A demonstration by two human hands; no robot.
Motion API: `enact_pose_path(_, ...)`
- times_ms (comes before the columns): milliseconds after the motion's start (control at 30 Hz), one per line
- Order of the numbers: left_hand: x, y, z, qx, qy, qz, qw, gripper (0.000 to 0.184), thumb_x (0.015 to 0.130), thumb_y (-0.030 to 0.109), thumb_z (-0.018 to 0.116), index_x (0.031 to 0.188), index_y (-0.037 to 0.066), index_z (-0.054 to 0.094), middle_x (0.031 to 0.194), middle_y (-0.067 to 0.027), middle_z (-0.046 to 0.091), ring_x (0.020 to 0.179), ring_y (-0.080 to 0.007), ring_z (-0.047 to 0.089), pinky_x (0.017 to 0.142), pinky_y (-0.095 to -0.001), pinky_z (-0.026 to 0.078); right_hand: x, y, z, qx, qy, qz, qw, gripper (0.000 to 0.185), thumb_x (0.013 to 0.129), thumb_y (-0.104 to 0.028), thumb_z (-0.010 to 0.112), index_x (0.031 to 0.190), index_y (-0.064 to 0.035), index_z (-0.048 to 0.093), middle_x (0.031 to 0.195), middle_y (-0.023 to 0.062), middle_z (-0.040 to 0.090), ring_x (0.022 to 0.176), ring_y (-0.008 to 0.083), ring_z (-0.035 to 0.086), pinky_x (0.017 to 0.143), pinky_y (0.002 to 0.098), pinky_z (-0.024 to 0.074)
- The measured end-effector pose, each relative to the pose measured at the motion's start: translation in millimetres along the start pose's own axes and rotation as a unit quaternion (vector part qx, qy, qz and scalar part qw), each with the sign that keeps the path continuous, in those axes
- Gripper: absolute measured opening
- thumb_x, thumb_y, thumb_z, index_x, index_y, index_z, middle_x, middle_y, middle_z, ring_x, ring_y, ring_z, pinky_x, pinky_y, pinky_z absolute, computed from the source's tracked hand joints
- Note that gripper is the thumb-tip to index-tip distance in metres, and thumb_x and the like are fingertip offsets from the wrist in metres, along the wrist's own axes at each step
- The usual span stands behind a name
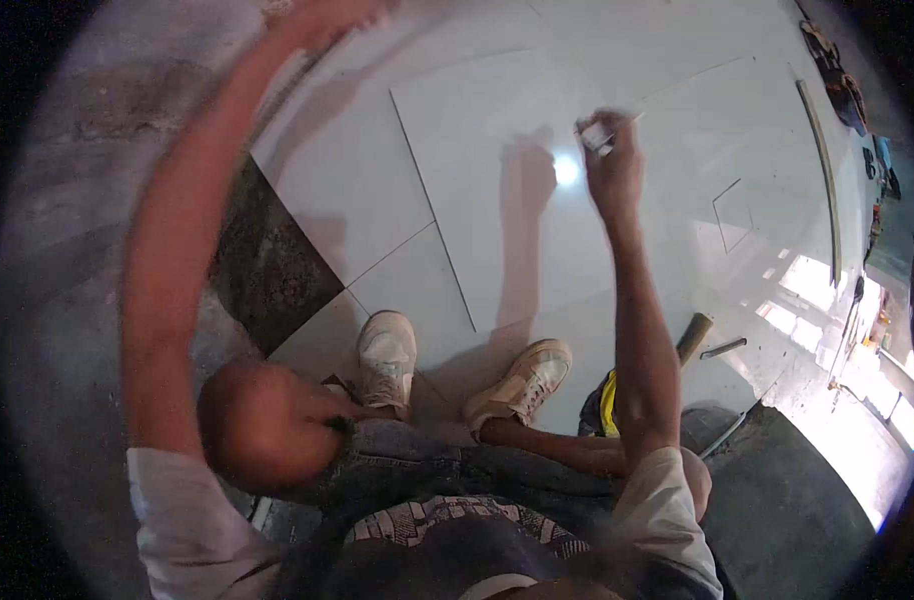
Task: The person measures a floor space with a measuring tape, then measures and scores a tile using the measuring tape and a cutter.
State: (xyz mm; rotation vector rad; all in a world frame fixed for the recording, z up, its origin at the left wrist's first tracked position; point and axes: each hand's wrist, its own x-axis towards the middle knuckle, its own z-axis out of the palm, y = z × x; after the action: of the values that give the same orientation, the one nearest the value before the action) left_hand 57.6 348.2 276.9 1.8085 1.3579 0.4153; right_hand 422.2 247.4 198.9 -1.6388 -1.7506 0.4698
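My right hand [617, 172] is raised over a large pale tile [487, 130], its fingers closed around a small whitish object [597, 137] whose kind is blurred. The hand's shadow falls on the tile, beside a bright reflected spot. This tile lies at a slight angle on other pale floor tiles, with a dark line along its left edge. Stretched far forward, my left hand [342, 14] is at the top edge of the view, near the tiling's left border. Motion smears it and the frame partly cuts it off, so its fingers cannot be read.
My shoes [387, 352] stand on the tiles. Bare dark floor [267, 255] borders them at left. Near my right knee lie a wooden handle [694, 335], a short metal piece [724, 348] and a black-and-yellow item [607, 404]. A long strip [822, 180] lies farther right.
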Motion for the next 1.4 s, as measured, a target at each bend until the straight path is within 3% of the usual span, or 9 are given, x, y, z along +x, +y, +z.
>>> enact_pose_path(167, 26.9, -56.8, 85.6, -0.107, -0.039, -0.114, 0.987, 0.047, 0.104, 0.049, 0.052, 0.122, 0.007, 0.065, 0.074, 0.0011, 0.055, 0.065, -0.0101, 0.052, 0.062, -0.0274, 0.047, -92.1, 54.0, 30.8, -0.056, -0.076, 0.003, 0.996, 0.042, 0.083, -0.002, 0.075, 0.122, 0.0000, 0.058, 0.105, 0.0212, 0.071, 0.099, 0.0395, 0.068, 0.089, 0.0475, 0.0529)
enact_pose_path(233, 33.4, -66.1, 97.8, -0.059, -0.051, -0.120, 0.990, 0.047, 0.104, 0.049, 0.053, 0.121, 0.008, 0.066, 0.071, 0.0010, 0.054, 0.062, -0.0107, 0.050, 0.060, -0.0285, 0.046, -117.6, 58.2, 39.5, -0.137, -0.091, 0.029, 0.986, 0.048, 0.088, -0.018, 0.074, 0.131, -0.0101, 0.054, 0.136, 0.0117, 0.061, 0.131, 0.0395, 0.049, 0.108, 0.0529, 0.0394)
enact_pose_path(567, 54.0, -117.0, 117.5, -0.024, -0.086, -0.218, 0.972, 0.035, 0.100, 0.040, 0.053, 0.104, 0.008, 0.068, 0.071, -0.0016, 0.052, 0.067, -0.0123, 0.051, 0.063, -0.0319, 0.046, -127.5, 70.8, 66.2, -0.155, -0.038, 0.048, 0.986, 0.044, 0.088, -0.024, 0.076, 0.127, -0.0166, 0.057, 0.130, 0.0082, 0.063, 0.141, 0.0370, 0.041, 0.120, 0.0607, 0.0210)
enact_pose_path(600, 56.0, -118.2, 120.6, -0.003, -0.072, -0.206, 0.976, 0.036, 0.101, 0.041, 0.053, 0.105, 0.009, 0.068, 0.073, -0.0030, 0.054, 0.068, -0.0151, 0.054, 0.065, -0.0342, 0.047, -127.2, 72.6, 66.0, -0.176, -0.043, 0.038, 0.983, 0.053, 0.089, -0.026, 0.074, 0.136, -0.0149, 0.052, 0.134, 0.0139, 0.060, 0.144, 0.0352, 0.036, 0.122, 0.0574, 0.0179)
enact_pose_path(733, 64.6, -132.0, 115.6, 0.121, -0.041, -0.158, 0.979, 0.041, 0.102, 0.046, 0.050, 0.109, 0.009, 0.068, 0.086, -0.0111, 0.065, 0.079, -0.0287, 0.063, 0.074, -0.0437, 0.050, -122.4, 78.5, 70.3, -0.194, -0.044, 0.075, 0.977, 0.054, 0.087, -0.025, 0.076, 0.135, -0.0175, 0.053, 0.142, 0.0090, 0.057, 0.145, 0.0350, 0.035, 0.123, 0.0568, 0.0153)
enact_pose_path(867, 57.7, -156.5, 110.1, 0.255, -0.044, -0.107, 0.960, 0.050, 0.102, 0.054, 0.048, 0.112, 0.009, 0.068, 0.107, -0.0184, 0.069, 0.099, -0.0404, 0.063, 0.086, -0.0500, 0.051, -119.6, 77.4, 68.3, -0.199, -0.016, 0.079, 0.977, 0.059, 0.086, -0.024, 0.078, 0.137, -0.0179, 0.050, 0.145, 0.0076, 0.054, 0.143, 0.0336, 0.037, 0.117, 0.0543, 0.0232)
enact_pose_path(1167, 37.2, -111.4, 151.3, 0.263, 0.008, -0.226, 0.938, 0.054, 0.102, 0.055, 0.044, 0.110, 0.007, 0.068, 0.112, -0.0167, 0.067, 0.115, -0.0378, 0.057, 0.094, -0.0502, 0.052, -102.2, 85.6, 64.9, -0.158, 0.001, 0.079, 0.984, 0.053, 0.089, -0.024, 0.076, 0.135, -0.0173, 0.052, 0.149, 0.0062, 0.054, 0.136, 0.0320, 0.043, 0.108, 0.0501, 0.0298)
enact_pose_path(1367, 76.0, -68.0, 141.6, 0.159, -0.021, -0.140, 0.977, 0.048, 0.098, 0.049, 0.053, 0.114, 0.006, 0.067, 0.116, -0.0165, 0.067, 0.100, -0.0373, 0.063, 0.091, -0.0483, 0.052, -83.2, 98.5, 57.8, -0.157, 0.016, 0.117, 0.981, 0.048, 0.091, -0.023, 0.073, 0.134, -0.0164, 0.054, 0.147, 0.0038, 0.057, 0.136, 0.0329, 0.042, 0.109, 0.0491, 0.0301)
enact_pose_path(1400, 84.9, -75.9, 143.6, 0.158, 0.018, -0.040, 0.987, 0.046, 0.098, 0.047, 0.054, 0.114, 0.006, 0.067, 0.114, -0.0164, 0.067, 0.096, -0.0373, 0.064, 0.089, -0.0475, 0.052, -78.1, 105.8, 56.4, -0.159, 0.016, 0.132, 0.978, 0.048, 0.091, -0.023, 0.073, 0.134, -0.0162, 0.054, 0.147, 0.0037, 0.057, 0.136, 0.0328, 0.042, 0.109, 0.0492, 0.0301)
